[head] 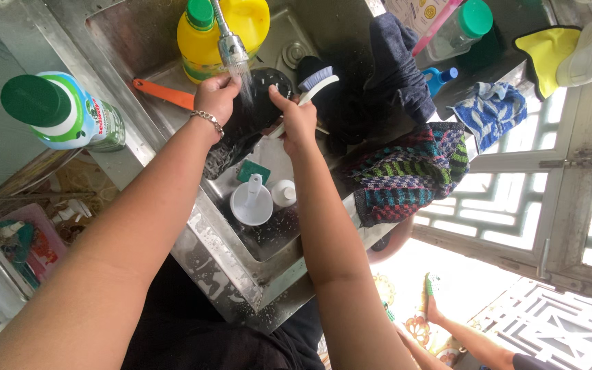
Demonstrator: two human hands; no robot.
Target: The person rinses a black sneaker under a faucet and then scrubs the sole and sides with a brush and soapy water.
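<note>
My left hand [215, 97], a silver bracelet on its wrist, grips the left edge of a round black pan [263, 103] held over the steel sink [231, 264]. Water runs from the faucet [231, 42] onto the pan right beside that hand. My right hand [296, 118] holds a white-handled scrub brush [318, 77] with blue-white bristles against the pan's right side. Below the pan, inside the sink, lie a white funnel [251, 202], a small white cap [284, 193] and a green sponge [252, 170].
A yellow detergent bottle [215, 34] and an orange handle [162, 94] sit behind the faucet. A green-capped bottle [59, 109] stands on the left rim. Dark and multicoloured cloths [405, 171] hang over the sink's right edge. Another person's leg and foot [447, 322] show below right.
</note>
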